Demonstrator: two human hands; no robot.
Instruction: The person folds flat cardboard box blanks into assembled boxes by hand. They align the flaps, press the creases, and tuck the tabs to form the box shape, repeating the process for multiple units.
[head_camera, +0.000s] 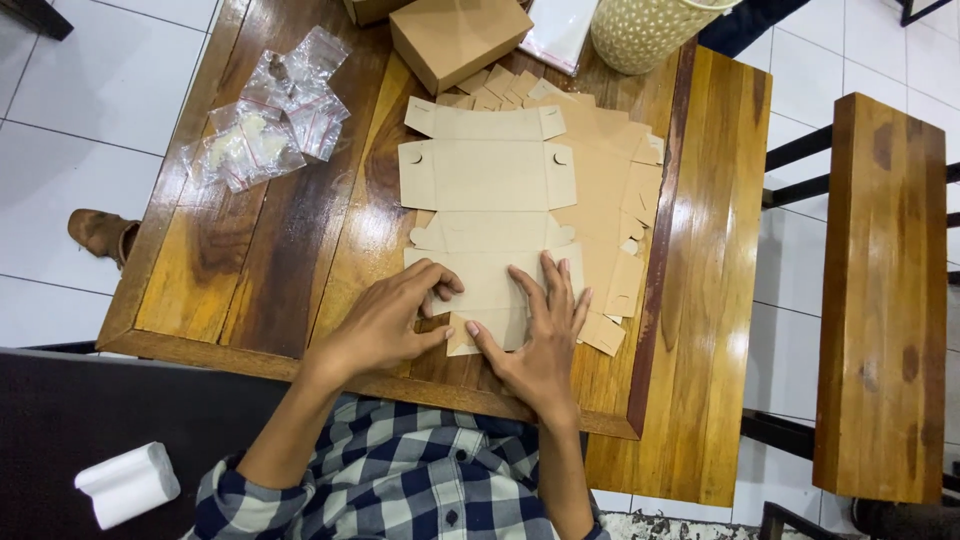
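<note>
Since only the head camera is on, it's one look straight down at a wooden table (250, 240). Flat brown cardboard box blank (487, 200) sits on top of a stack of blanks (610, 190), running from the middle of the table toward its near edge. Both hands are on the near end of it. Left hand (385, 325) has its fingers curled, fingertips pressing down on a near panel, not pinching anything as far as I can see. Right hand (545, 335) lies flat with fingers spread a bit, thumb out to the side, holding the sheet down.

My guess is that the blank is light and thin, stiff across the panels but happy to bend at the creases, and easy to dent or tear at the small tabs. Best grabbed by a panel edge.

Containers: folded cardboard box (455, 38) at the far edge is shut, so no idea what's inside. Woven basket (645, 30) beside it, contents cut off. Clear plastic bags (265, 125) near the far left corner hold small bits I can't make out.
</note>
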